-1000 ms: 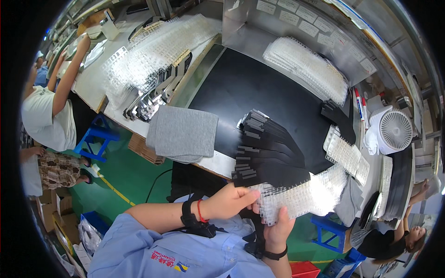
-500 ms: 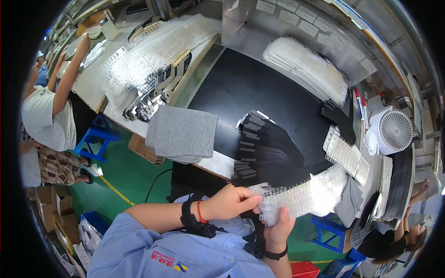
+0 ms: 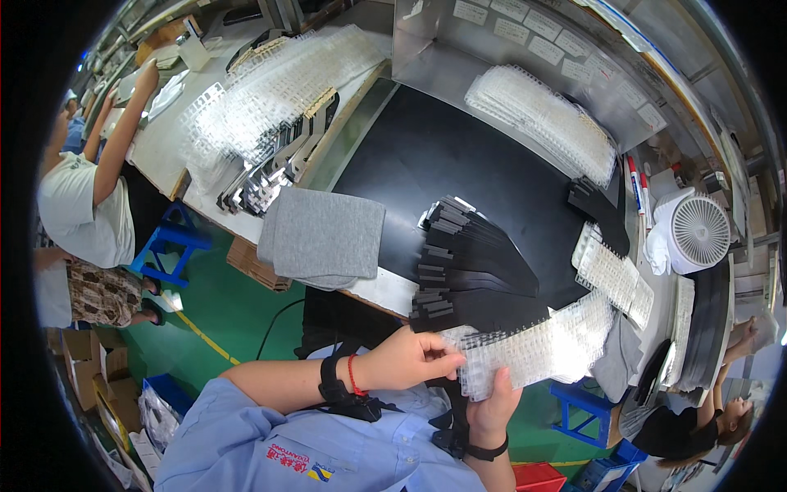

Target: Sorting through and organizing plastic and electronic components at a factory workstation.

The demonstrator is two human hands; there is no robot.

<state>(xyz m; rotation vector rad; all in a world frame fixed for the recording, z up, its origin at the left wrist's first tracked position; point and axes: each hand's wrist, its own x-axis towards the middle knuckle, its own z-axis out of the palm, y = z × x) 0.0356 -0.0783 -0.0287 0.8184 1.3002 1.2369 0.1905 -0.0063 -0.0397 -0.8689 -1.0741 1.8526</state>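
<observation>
A stack of clear plastic sheets with rows of small cut-outs lies in front of me, at the table's near edge. My right hand grips its near edge, thumb on top. With thumb and fingers together, my left hand pinches the left end of the sheets; how many it holds cannot be made out. Just beyond the sheets, a fan of thin black strips with grey ends spreads on the black mat. The far edge of the sheets meets these strips.
A folded grey cloth lies left of the strips. More clear sheets stand as a pile at the back, and others on the left table. A small white fan is at the right. Other people work on both sides.
The hands have barely moved. The black strips' fan has shifted slightly, with its grey ends lying a little differently.
</observation>
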